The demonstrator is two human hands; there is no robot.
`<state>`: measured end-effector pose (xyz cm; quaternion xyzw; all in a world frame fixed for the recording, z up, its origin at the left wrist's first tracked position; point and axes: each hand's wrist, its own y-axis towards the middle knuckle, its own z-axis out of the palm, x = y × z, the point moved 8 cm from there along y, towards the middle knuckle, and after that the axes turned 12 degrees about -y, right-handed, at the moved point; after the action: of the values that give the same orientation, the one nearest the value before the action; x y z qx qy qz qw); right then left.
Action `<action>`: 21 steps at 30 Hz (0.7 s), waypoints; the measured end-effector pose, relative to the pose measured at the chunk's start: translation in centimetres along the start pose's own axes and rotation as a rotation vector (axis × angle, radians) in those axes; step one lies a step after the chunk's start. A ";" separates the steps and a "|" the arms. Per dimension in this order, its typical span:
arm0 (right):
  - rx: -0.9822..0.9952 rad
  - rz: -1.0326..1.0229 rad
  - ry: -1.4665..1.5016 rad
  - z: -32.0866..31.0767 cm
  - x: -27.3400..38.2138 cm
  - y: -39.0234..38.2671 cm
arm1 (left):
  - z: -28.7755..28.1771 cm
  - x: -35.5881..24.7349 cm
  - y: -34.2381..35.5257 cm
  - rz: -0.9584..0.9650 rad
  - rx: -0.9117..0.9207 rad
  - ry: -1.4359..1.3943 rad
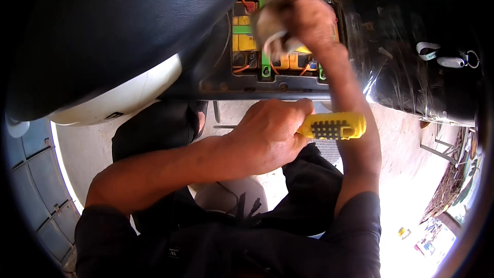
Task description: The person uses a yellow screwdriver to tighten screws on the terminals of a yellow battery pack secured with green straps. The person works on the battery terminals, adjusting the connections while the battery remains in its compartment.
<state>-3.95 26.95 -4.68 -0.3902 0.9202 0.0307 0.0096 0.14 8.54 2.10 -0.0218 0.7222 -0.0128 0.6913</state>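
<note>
Surface: pale sandy ground (401,175) below, sunlit, no desk in view.
Surroundings: black raised scooter seat (123,25) at upper left, white body panel (123,98) beneath it, black plastic-wrapped part (411,56) at right, debris at far lower right.
Compartment: open battery bay (278,80) above both hands, dark rim; yellow battery blocks (244,36) with green straps (265,64) and orange wires (242,69) inside.
Left hand: left hand (267,136) clenched, fingers wrapped around a screwdriver handle (337,126), yellow with black grip studs, sticking out to the right of the fist; forearm crossing from lower left, roughly level.
Right hand: right hand (303,20) reaching up into the bay, forearm nearly vertical, fingers closed on a greyish rag (270,23) pressed over the batteries.
Relation: screwdriver handle well below the rag, just touching or just in front of the right forearm; cannot tell which.
Clothing: dark trousers and dark sleeves below the fingers.
</note>
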 end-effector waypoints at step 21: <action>0.028 -0.151 0.074 3.3 2.8 2.7 | 0.4 2.8 -0.1 0.011 -0.040 0.046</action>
<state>-7.86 27.07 -8.00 -0.4592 0.8882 0.0024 -0.0164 0.41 8.32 -0.66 -0.0314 0.7381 0.0051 0.6740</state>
